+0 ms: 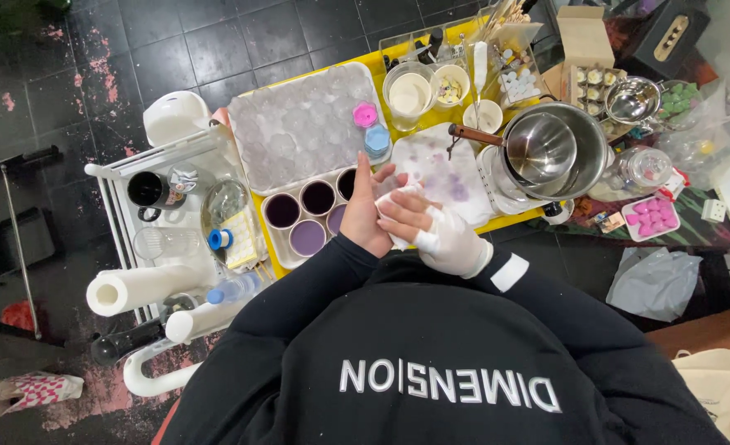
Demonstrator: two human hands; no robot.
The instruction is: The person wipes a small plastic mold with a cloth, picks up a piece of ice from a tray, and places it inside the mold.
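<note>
We hold our hands together over the yellow table [278, 265]. Our right hand [435, 231], wrapped in a white tissue [398, 202], closes its fingers around the flat, open left hand [365, 210]. Just below-left sit purple cups [307, 216] in a tray [272, 239]; a steel pot [554, 152] stands to the right.

Your left hand [363, 216] and right hand [431, 231] meet over a white paper towel [398, 200]. At 11 o'clock of them sits a tray of purple-filled cups [307, 216]; at 1 o'clock, a steel saucepan [546, 148].
</note>
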